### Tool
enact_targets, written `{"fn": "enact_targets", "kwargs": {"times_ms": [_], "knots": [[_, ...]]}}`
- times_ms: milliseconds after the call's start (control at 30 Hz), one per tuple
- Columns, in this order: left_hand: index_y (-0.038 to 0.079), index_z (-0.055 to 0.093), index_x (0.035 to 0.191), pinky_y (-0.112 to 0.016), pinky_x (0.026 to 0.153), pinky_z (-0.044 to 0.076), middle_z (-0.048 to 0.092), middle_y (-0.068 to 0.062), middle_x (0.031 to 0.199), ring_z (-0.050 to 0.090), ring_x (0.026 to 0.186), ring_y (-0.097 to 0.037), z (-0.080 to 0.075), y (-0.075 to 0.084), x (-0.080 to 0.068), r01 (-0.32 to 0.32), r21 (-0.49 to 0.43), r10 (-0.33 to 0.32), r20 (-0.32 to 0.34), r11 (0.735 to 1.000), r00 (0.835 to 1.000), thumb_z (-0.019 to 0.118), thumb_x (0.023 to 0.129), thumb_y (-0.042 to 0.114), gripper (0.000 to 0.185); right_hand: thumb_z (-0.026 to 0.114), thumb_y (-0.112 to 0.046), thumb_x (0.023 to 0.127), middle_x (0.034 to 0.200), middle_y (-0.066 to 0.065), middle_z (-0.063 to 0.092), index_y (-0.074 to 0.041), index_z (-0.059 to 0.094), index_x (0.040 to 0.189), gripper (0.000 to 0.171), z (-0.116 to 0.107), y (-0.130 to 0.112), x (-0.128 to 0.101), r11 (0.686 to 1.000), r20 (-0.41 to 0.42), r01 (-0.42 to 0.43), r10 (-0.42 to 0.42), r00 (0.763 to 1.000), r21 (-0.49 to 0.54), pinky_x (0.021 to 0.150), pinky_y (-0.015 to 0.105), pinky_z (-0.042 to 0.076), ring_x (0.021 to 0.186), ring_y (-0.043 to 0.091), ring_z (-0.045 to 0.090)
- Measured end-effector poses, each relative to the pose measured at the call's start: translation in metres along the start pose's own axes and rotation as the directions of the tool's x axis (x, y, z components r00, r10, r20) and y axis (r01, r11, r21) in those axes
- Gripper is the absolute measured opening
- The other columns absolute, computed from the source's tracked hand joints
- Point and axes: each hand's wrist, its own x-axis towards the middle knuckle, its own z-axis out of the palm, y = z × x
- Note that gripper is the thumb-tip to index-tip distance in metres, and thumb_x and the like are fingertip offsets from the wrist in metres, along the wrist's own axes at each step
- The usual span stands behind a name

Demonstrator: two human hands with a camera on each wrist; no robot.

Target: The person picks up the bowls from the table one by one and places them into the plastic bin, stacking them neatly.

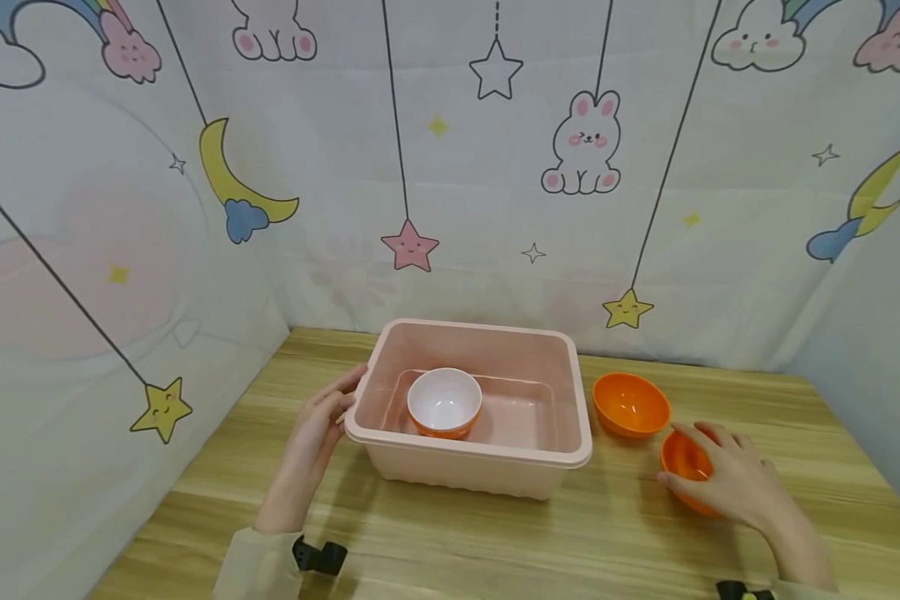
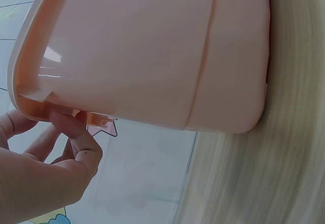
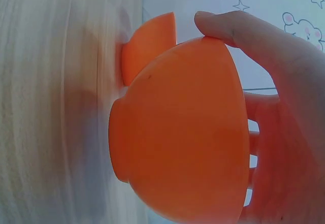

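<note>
Bowl and basin, both hands in use. The near orange bowl is at the right of the table, mouth upward, below the palm of the right hand. That hand is spread about the bowl's width: the thumb meets the rim on the left, the fingers bend over the far and right side, and the bowl sits between them in their hold. Whether its foot has left the wood I cannot tell from here.

The bowl looks to be thin, glossy plastic, so I judge it light, stiff and unlikely to break, though its smooth curved wall may slip under dry fingertips. The rim seems the surest place to grip, thumb opposite fingers; the narrow foot offers less purchase.

Just beyond, to the left, stands the far orange bowl, clear of the thumb. Farther left is the pink basin, its left end pinched at the rim by the left hand, thumb tucked beneath the lip; its walls probably flex a little. Inside, left of centre, rests a white-lined bowl, touched by neither hand.
</note>
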Motion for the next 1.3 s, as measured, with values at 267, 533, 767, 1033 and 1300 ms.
{"fn": "enact_targets", "kwargs": {"times_ms": [267,533,767,1033,1300], "knots": [[0.01,0.044,0.145,-0.02,0.09,0.045,0.041,-0.001,0.149,0.049,0.12,-0.001,0.0,0.0,0.0,-0.001,0.0,0.001,0.002,1.0,1.0,0.042,0.097,0.009,0.048,0.065,-0.068,0.075,0.137,0.024,0.043,-0.012,0.048,0.139,0.086,-0.006,-0.004,0.001,0.999,-0.022,0.045,-0.045,0.999,-0.025,0.077,0.077,0.034,0.118,0.05,0.035],[0.011,0.046,0.144,-0.021,0.09,0.045,0.043,-0.001,0.149,0.049,0.12,-0.003,0.001,0.001,0.0,0.003,-0.002,-0.003,-0.002,1.0,1.0,0.043,0.096,0.01,0.047,0.067,-0.066,0.075,0.137,0.024,0.044,-0.013,0.049,0.139,0.084,-0.013,-0.011,0.002,0.996,0.001,0.074,-0.074,0.997,-0.045,0.075,0.076,0.036,0.117,0.05,0.037],[0.011,0.045,0.144,-0.022,0.091,0.045,0.042,-0.001,0.149,0.05,0.119,-0.003,0.001,0.001,0.0,0.01,-0.004,-0.01,0.0,1.0,1.0,0.042,0.097,0.01,0.048,0.068,-0.065,0.074,0.134,0.024,0.047,-0.012,0.052,0.136,0.083,-0.018,-0.017,0.001,0.993,-0.004,0.104,-0.105,0.995,-0.063,0.074,0.074,0.039,0.116,0.051,0.041],[0.011,0.045,0.144,-0.021,0.09,0.045,0.043,0.0,0.148,0.05,0.118,-0.002,0.0,0.0,0.0,0.013,-0.012,-0.013,-0.01,1.0,1.0,0.042,0.096,0.01,0.048,0.067,-0.067,0.074,0.133,0.023,0.049,-0.013,0.054,0.135,0.082,-0.027,-0.025,0.001,0.987,-0.009,0.138,-0.139,0.99,-0.087,0.073,0.073,0.041,0.114,0.05,0.044],[0.01,0.047,0.143,-0.021,0.089,0.047,0.05,0.005,0.142,0.053,0.115,-0.002,0.001,0.0,0.001,0.011,-0.018,-0.011,-0.034,1.0,0.999,0.044,0.095,0.009,0.048,0.067,-0.066,0.074,0.136,0.025,0.047,-0.014,0.052,0.136,0.083,-0.038,-0.032,0.001,0.983,-0.006,0.168,-0.168,0.986,-0.076,0.074,0.076,0.038,0.115,0.052,0.042]]}}
